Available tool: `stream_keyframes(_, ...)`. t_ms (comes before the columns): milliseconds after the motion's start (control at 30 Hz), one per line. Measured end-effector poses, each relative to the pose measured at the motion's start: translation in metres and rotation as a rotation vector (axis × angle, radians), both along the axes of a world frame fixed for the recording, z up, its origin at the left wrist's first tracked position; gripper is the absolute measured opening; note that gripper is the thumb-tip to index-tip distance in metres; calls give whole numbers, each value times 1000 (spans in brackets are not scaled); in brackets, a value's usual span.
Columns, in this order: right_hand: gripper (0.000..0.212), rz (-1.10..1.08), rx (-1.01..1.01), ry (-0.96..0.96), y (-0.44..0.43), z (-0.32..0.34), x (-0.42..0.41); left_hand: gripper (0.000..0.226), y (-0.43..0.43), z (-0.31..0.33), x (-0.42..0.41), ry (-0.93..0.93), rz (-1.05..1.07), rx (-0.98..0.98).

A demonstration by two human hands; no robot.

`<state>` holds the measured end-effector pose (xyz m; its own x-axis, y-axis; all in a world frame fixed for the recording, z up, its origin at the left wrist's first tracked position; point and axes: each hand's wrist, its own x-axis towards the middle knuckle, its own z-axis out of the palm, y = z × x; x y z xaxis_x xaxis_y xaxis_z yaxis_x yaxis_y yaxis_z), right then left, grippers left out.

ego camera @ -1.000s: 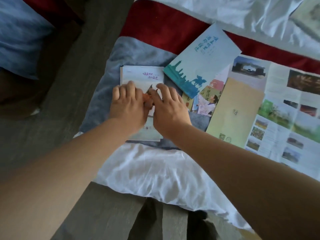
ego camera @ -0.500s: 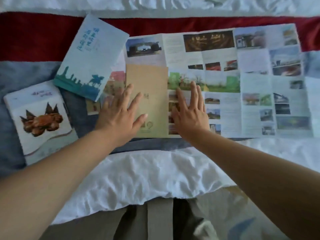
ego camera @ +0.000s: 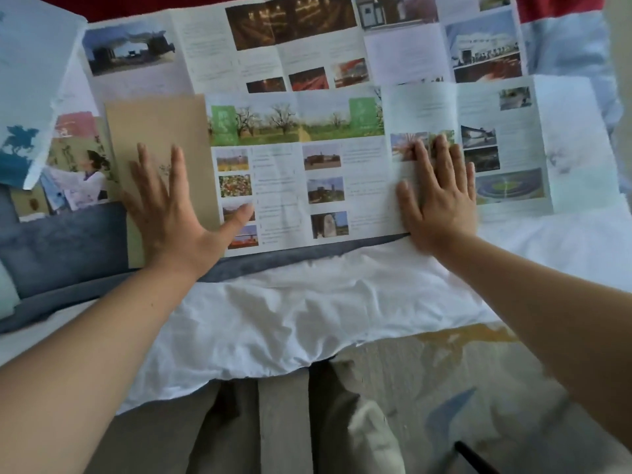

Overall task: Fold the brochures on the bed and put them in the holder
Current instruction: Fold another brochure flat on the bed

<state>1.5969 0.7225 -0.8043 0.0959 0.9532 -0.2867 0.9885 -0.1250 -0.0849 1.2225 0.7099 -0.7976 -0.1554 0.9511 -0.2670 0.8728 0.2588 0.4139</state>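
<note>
Pressing flat a large brochure (ego camera: 297,186), spread wide open across the bed (ego camera: 307,302).
Left hand (ego camera: 167,206) splayed on its tan cover panel (ego camera: 157,121), right hand (ego camera: 441,193) flat on the right-hand panels, both gripping nothing. Probably early: folding barely begun, holder not in view. Crowded at left by a blue brochure (ego camera: 30,80); open sheet along the near edge.

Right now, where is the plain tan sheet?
Head view, left of centre: the tan sheet lies under the flat left hand, its right edge bordering the big unfolded photo brochure.
</note>
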Motion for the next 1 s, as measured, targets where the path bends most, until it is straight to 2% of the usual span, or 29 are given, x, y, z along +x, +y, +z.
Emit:
stream_keyframes(167, 69, 3, 22, -3, 0, -4, -2, 117, 5, 4, 21, -40, 74, -43)
stream_keyframes(367, 73, 54, -3, -35, 3, 0, 3, 118, 7, 27, 62, -92, -13, -68)
stream_keyframes(500, 76, 140, -13, -43, 9, 8, 21, 112, 11, 36, 96, -100, -84, -64)
stream_keyframes(633, 71, 333, 15, 7, 8, 12, 53, 100, 15, 38, 141, -134, -144, -77)
stream_keyframes(767, 67, 484, 70, 43, 3, 9, 88, 96, 17, 32, 185, -43, -211, -104)
stream_keyframes(1000, 66, 493, 114, 76, -3, 0, 110, 87, 27, 15, 247, 120, -137, -177)
